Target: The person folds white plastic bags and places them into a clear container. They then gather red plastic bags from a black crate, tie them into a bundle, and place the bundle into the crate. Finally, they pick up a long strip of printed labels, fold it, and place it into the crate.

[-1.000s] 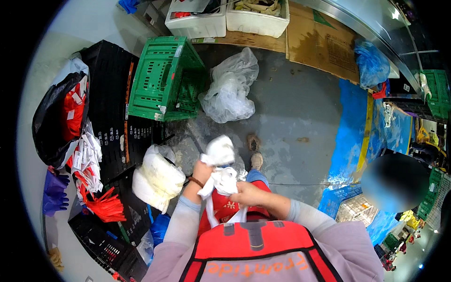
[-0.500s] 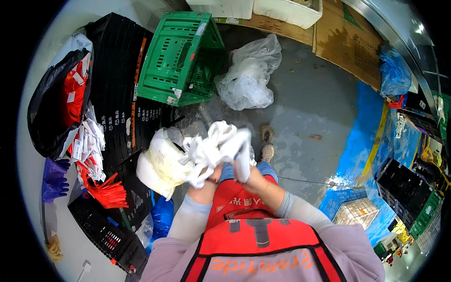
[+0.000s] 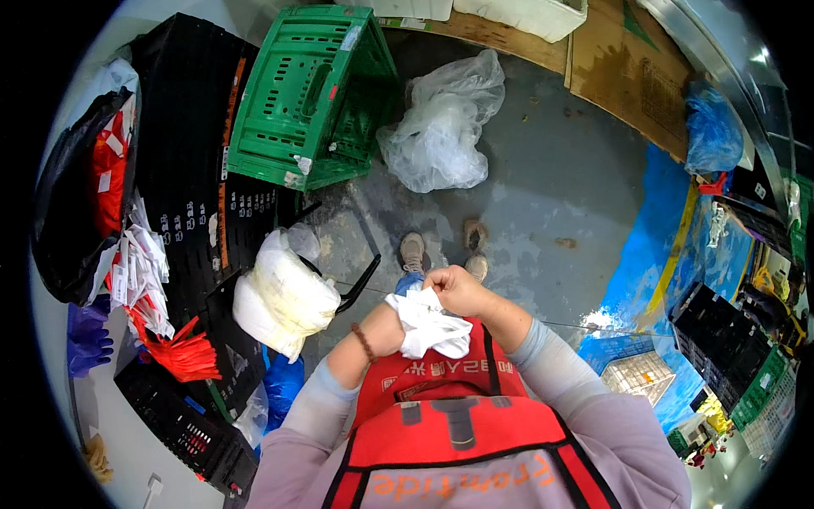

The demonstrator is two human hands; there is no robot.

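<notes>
In front of my red apron, a loose bundle of soft white strips is gathered between my hands. My left hand, with a beaded bracelet at its wrist, grips the bundle from the left; its fingertips are partly covered by the folds. My right hand is closed in a pinch at the bundle's upper edge. I cannot tell whether the strips are cloth or thin plastic. Just left of my hands, a white plastic bag with yellowish contents stands beside a bent black bar.
Ahead left, a green crate lies on its side by stacked black crates. Crumpled clear plastic rests on the grey floor. White strips and red strips hang at the left. A white crate sits right.
The white bundle has come down toward my apron and is more compact; its long trailing loops no longer show. My hands have drawn closer together. My view has shifted slightly.
</notes>
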